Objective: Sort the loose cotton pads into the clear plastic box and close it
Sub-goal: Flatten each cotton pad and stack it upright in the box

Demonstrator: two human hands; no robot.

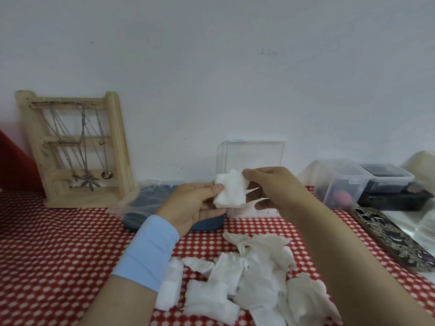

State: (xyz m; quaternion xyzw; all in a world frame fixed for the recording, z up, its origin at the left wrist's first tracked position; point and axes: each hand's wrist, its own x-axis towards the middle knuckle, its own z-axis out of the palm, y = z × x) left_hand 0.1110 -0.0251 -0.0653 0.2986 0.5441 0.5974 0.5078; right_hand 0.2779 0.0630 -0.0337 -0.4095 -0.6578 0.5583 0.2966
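My left hand (195,203) holds a small stack of white cotton pads (231,191) between thumb and fingers, raised above the table. My right hand (273,187) pinches the stack's upper right corner. Behind the hands stands the clear plastic box (253,156) with its lid up against the wall; its lower part is hidden by my hands. Several loose cotton pads (247,276) lie in a crumpled heap on the red-and-white tablecloth (58,243) near me, between my forearms.
A wooden jewellery stand (75,149) with necklaces is at the back left. A dark blue case under a clear bag (146,203) lies left of the box. Lidded plastic containers (348,182) and a patterned phone (395,238) sit at the right.
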